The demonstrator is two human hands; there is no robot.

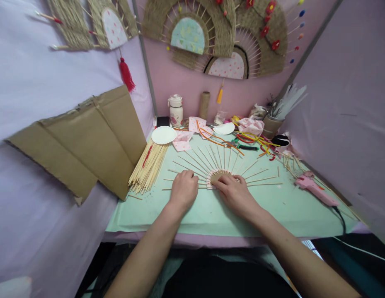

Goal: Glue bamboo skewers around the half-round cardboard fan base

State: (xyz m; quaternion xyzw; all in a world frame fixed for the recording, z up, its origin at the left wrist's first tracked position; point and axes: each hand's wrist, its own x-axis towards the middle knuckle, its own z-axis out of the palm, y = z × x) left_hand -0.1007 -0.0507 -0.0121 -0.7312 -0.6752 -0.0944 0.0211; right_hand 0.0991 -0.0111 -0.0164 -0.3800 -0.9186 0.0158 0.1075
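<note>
A fan-shaped frame of thin bamboo sticks [223, 157] lies on the green table, the sticks spreading from a small cardboard half-disc [216, 175] with a pink-patterned rim. My left hand [184, 189] is closed at the fan's left side, its fingers curled over the lower left sticks. Which sticks it grips is partly hidden. Over the half-disc rests my right hand [235, 192], holding it down with bent fingers that cover its lower right part. Left of the fan is a thick pile of loose bamboo sticks [150, 169], with a white paper oval [164, 135] on its far end.
A pink glue gun [316, 189] lies at the right, its cord over the front edge. Behind the fan are green-handled pliers [246, 147], coloured pipe cleaners [257, 140], pink cloth and a bottle [175, 111]. Folded cardboard [86, 145] leans left; finished twine fans [189, 35] hang behind.
</note>
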